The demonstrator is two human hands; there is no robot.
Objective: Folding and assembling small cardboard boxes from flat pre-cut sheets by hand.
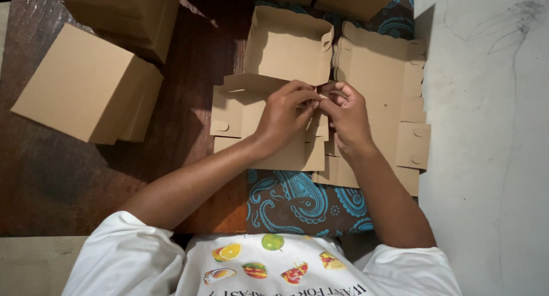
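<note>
White shirt (269, 267) fills the bottom edge, its fruit print partly cut off. Both forearms reach forward and converge, wrists bent inward. Left hand (284, 116) and right hand (346, 116) meet fingertip to fingertip, fingers curled narrow, pinching a small flap of the half-folded cardboard box (286, 56); the flap itself is mostly hidden under the fingers. That box lies on flat cardboard blanks (394, 96) over a paisley cloth (297, 202). Finished boxes (86, 84) sit left on the dark desk (51, 182), some cropped by the top edge.
</note>
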